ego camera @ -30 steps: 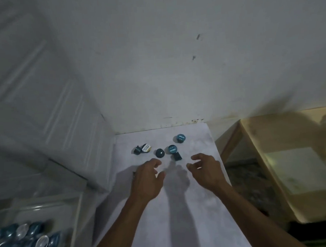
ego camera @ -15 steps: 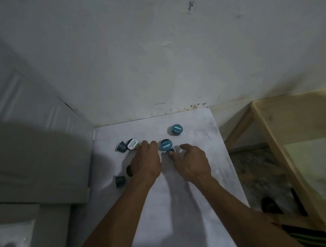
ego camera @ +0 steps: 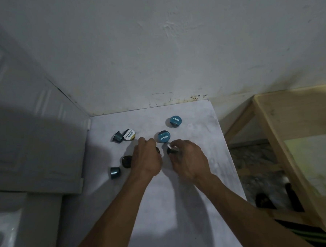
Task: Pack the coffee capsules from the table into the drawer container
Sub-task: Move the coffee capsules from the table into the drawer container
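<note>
- Left hand (ego camera: 148,158): fingers curled down over a dark capsule (ego camera: 157,149), closed on it, on the white table (ego camera: 199,178).
- Right hand (ego camera: 186,158): pinching a foil-rimmed dark capsule (ego camera: 172,149) at its fingertips.
- Teal-lid capsule (ego camera: 163,136) just beyond both hands; second teal-lid capsule (ego camera: 174,121) farther out.
- Left of left hand: black capsule (ego camera: 126,161), blue capsule (ego camera: 115,172); farther up-left, white-lid capsule (ego camera: 129,134) touching another blue capsule (ego camera: 117,137).
- Drawer container: can't identify.

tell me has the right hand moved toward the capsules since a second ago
Yes. The right hand has moved forward toward the back wall, and its fingers now close on a small dark coffee capsule beside the round teal-lidded capsule.
</note>
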